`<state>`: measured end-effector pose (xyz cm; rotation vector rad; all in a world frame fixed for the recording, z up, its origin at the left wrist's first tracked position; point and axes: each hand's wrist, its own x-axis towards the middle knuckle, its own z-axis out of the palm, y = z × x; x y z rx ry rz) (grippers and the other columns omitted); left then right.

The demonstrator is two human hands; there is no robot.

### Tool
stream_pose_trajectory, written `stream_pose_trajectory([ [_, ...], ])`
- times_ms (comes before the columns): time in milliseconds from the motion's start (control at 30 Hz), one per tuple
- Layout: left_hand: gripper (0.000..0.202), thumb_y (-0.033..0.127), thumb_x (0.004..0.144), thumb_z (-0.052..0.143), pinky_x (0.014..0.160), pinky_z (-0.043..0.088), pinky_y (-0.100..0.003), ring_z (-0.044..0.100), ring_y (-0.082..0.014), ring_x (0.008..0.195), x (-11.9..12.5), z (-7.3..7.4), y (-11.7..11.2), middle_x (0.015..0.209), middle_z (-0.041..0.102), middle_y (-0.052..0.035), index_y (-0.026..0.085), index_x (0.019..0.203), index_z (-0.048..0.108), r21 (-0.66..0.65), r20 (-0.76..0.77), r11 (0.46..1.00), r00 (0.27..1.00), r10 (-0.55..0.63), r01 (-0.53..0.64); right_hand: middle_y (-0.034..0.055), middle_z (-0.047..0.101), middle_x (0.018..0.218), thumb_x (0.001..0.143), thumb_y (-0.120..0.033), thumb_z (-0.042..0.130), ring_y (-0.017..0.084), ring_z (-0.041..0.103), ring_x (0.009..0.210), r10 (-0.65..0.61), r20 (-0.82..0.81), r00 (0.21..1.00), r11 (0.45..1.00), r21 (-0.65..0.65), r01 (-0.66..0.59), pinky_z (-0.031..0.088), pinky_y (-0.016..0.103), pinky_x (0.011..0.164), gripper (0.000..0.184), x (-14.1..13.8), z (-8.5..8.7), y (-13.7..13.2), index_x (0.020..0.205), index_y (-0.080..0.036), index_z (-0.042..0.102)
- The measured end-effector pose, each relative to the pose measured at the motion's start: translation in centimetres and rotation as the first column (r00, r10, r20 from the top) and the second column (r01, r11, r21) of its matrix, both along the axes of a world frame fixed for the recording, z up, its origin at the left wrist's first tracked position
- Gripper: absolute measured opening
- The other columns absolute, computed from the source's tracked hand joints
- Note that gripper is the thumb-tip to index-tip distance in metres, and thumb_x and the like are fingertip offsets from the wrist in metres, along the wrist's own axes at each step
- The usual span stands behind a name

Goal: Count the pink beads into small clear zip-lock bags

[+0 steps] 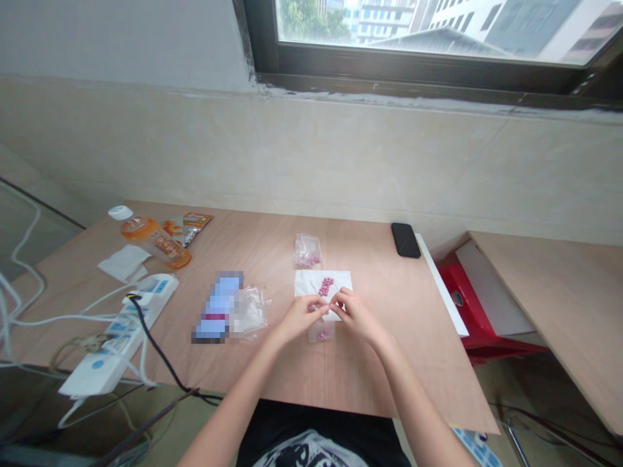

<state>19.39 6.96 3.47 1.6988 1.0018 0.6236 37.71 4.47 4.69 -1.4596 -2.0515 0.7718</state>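
Office-like room (desk (413,370), power strip (121,332)).

Wearing a blk garment (326,415) at 6 o'clock, w/ lg. wht-&-gry print (311,449), curved along top, cut off at btm. Bare & slim along L forearm (250,389), approx. 7 o'clock, & R forearm (409,389), approx. 5 o'clock.

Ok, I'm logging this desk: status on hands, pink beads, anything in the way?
Left hand, right hand: close together over white paper. Pink beads: clustered on the paper, beyond the hands. No blockage seen; clear bag nearer body.

Dark-framed window (428,45) above beige wall (331,155); second desk (574,292) right.
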Motion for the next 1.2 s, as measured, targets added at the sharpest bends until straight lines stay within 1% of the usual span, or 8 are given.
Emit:
stream_pose_trajectory([
  [133, 0.028, 0.034, 0.084, 0.051, 0.062, 0.04, -0.021, 0.057, -0.012, 0.064, 0.4, 0.4, 0.4, 0.065, 0.063, -0.0001, 0.014, 0.069, 0.064, 0.099, -0.095, 0.994, 0.994, -0.045, 0.055, 0.0027, 0.055, 0.084, 0.089, -0.022, 0.049, 0.012, 0.048, 0.066, 0.003, 0.039, 0.999, 0.999, 0.043, -0.004, 0.034, 0.024, 0.061, 0.013, -0.1, 0.2, -0.2, 0.08, -0.018, 0.058],
  [267, 0.03, 0.036, 0.085, 0.049, 0.06, 0.037, -0.021, 0.054, -0.0113, 0.061, 0.6, 0.3, 0.4, 0.062, 0.06, 0.0011, 0.016, 0.066, 0.061, 0.215, -0.265, 0.975, 0.964, 0.009, 0.05, 0.0027, 0.054, 0.085, 0.088, -0.02, 0.05, 0.011, 0.047, 0.063, -0.025, 0.07, 0.997, 0.996, 0.082, 0.019, 0.032, 0.024, 0.059, 0.013, -0.3, -0.3, -0.3, 0.078, -0.019, 0.057],
  [333, 0.031, 0.037, 0.086, 0.048, 0.061, 0.037, -0.021, 0.055, -0.0118, 0.061, 0.7, 0.2, 0.3, 0.063, 0.061, 0.001, 0.017, 0.067, 0.061, 0.25, -0.312, 0.967, 0.95, 0.024, 0.057, 0.0025, 0.054, 0.083, 0.088, -0.019, 0.049, 0.011, 0.047, 0.064, -0.045, 0.077, 0.996, 0.996, 0.086, 0.038, 0.032, 0.024, 0.059, 0.013, -0.3, -0.5, -0.3, 0.076, -0.019, 0.056],
  [567, 0.027, 0.033, 0.088, 0.043, 0.068, 0.042, -0.022, 0.061, -0.0145, 0.074, 0.2, 0.7, 0.2, 0.08, 0.069, -0.0009, 0.02, 0.084, 0.067, 0.223, -0.282, 0.97, 0.959, -0.035, 0.101, 0.0024, 0.056, 0.081, 0.088, -0.019, 0.048, 0.012, 0.049, 0.065, -0.068, 0.062, 0.996, 0.997, 0.044, 0.065, 0.033, 0.024, 0.06, 0.013, 0.5, -0.3, -0.5, 0.079, -0.019, 0.057],
  [733, 0.028, 0.032, 0.088, 0.044, 0.064, 0.04, -0.021, 0.06, -0.0134, 0.068, -0.1, 0.5, 0.3, 0.072, 0.067, -0.0004, 0.019, 0.074, 0.065, 0.243, -0.304, 0.965, 0.952, -0.025, 0.103, 0.0034, 0.059, 0.084, 0.089, -0.026, 0.048, 0.013, 0.051, 0.068, -0.023, -0.01, 1.0, 0.999, 0.025, 0.023, 0.035, 0.024, 0.062, 0.015, 0.6, -0.1, -0.5, 0.082, -0.019, 0.059],
  [900, 0.027, 0.031, 0.088, 0.044, 0.059, 0.037, -0.02, 0.057, -0.0118, 0.062, 0.3, 0.2, -0.1, 0.064, 0.062, 0.0013, 0.018, 0.07, 0.06, 0.292, -0.348, 0.951, 0.938, 0.004, 0.104, 0.0007, 0.059, 0.069, 0.084, -0.015, 0.049, 0.013, 0.051, 0.063, -0.003, -0.022, 1.0, 1.0, 0.022, 0.004, 0.034, 0.023, 0.06, 0.014, 0.4, -1.0, -0.3, 0.073, -0.019, 0.056],
  [1100, 0.023, 0.029, 0.088, 0.043, 0.061, 0.036, -0.022, 0.058, -0.0133, 0.064, 0.7, 0.6, -0.3, 0.07, 0.064, -0.0004, 0.019, 0.077, 0.062, 0.303, -0.369, 0.938, 0.928, -0.046, 0.167, -0.0004, 0.059, 0.066, 0.079, -0.01, 0.051, 0.012, 0.049, 0.059, -0.007, 0.017, 1.0, 1.0, 0.029, 0.007, 0.031, 0.022, 0.057, 0.014, 0.5, -1.2, -0.6, 0.072, -0.019, 0.058],
  [1200, 0.025, 0.027, 0.088, 0.043, 0.059, 0.035, -0.022, 0.057, -0.0136, 0.062, 0.9, 0.9, -0.4, 0.067, 0.063, -0.001, 0.018, 0.074, 0.062, 0.32, -0.395, 0.931, 0.918, -0.041, 0.179, -0.0003, 0.059, 0.066, 0.079, -0.01, 0.05, 0.012, 0.05, 0.059, -0.009, 0.025, 1.0, 1.0, 0.029, 0.008, 0.031, 0.022, 0.057, 0.015, 0.5, -0.9, -0.7, 0.07, -0.019, 0.058],
])
